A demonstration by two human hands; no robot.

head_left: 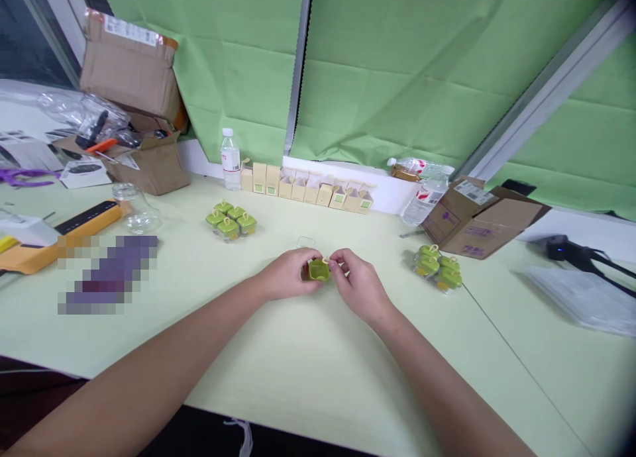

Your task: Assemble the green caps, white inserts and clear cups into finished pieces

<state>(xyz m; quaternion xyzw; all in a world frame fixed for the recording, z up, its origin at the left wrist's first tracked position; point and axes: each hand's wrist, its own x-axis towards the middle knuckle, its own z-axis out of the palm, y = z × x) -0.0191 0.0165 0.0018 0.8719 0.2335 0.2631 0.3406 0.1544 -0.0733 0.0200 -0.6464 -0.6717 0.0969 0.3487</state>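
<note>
My left hand (293, 275) is closed around the edge of a small hollow green lid (319, 270), its inside facing me. At the lid's upper right, the fingertips of my right hand (355, 278) pinch a pale yellow loop (326, 259), partly hidden by the fingers. Just behind my left hand stands a small clear container (305, 242), mostly covered from view. To the left is a cluster of small clear boxes with green lids (229, 222) and yellow loops. A similar cluster of green-lidded boxes (438, 267) sits to the right.
Several small cream cartons (312, 189) line the back wall, some with flaps up. Beside them stands a water bottle (230, 160). Cardboard boxes (477, 222) and bottles are at the back right. On the left are a glass jar (136, 212) and an orange-and-black tool (74, 235).
</note>
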